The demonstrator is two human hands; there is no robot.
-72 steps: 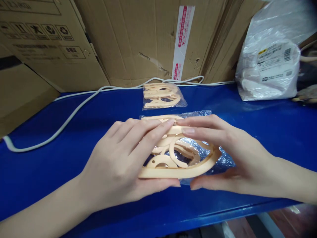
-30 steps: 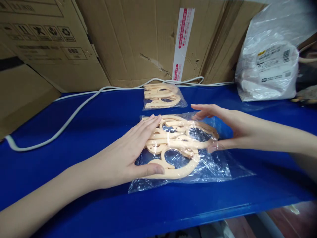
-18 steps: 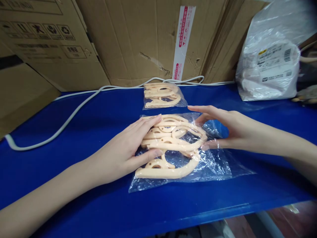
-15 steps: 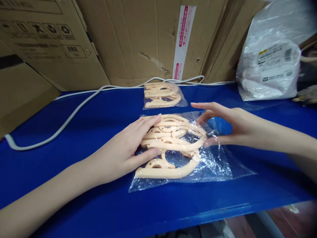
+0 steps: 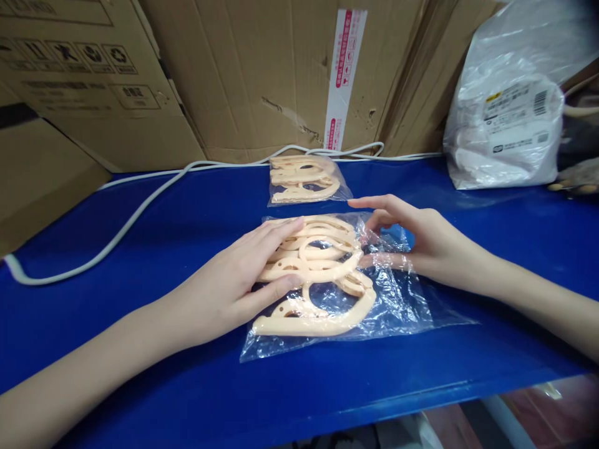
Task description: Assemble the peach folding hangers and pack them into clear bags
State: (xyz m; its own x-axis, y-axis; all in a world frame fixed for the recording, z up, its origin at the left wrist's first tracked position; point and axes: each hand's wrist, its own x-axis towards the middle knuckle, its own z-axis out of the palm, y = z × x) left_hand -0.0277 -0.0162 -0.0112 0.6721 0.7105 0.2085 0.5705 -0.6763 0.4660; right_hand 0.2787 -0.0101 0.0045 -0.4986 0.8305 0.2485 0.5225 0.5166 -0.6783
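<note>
A clear plastic bag (image 5: 397, 305) lies flat on the blue table, with several beige folding hangers (image 5: 322, 324) stacked inside it. My left hand (image 5: 253, 268) rests on the left part of the bag, fingers stretched over the hangers and thumb apart. At the bag's right side is my right hand (image 5: 402, 231), its index finger stretched out above the bag. Its thumb and other fingers are apart, their tips by the curved hanger ends and seemingly under the film. Behind lies a smaller clear bag (image 5: 306, 181) of similar beige hangers.
Cardboard boxes (image 5: 262, 75) wall off the back and left of the blue table (image 5: 187, 386). A white cable (image 5: 154, 193) runs along the back and left. A white plastic package (image 5: 505, 137) with a label stands at the back right.
My right hand has moved left, its fingertips closer against the hangers. The upper hangers have shifted left in the bag. My left hand stays on top.
</note>
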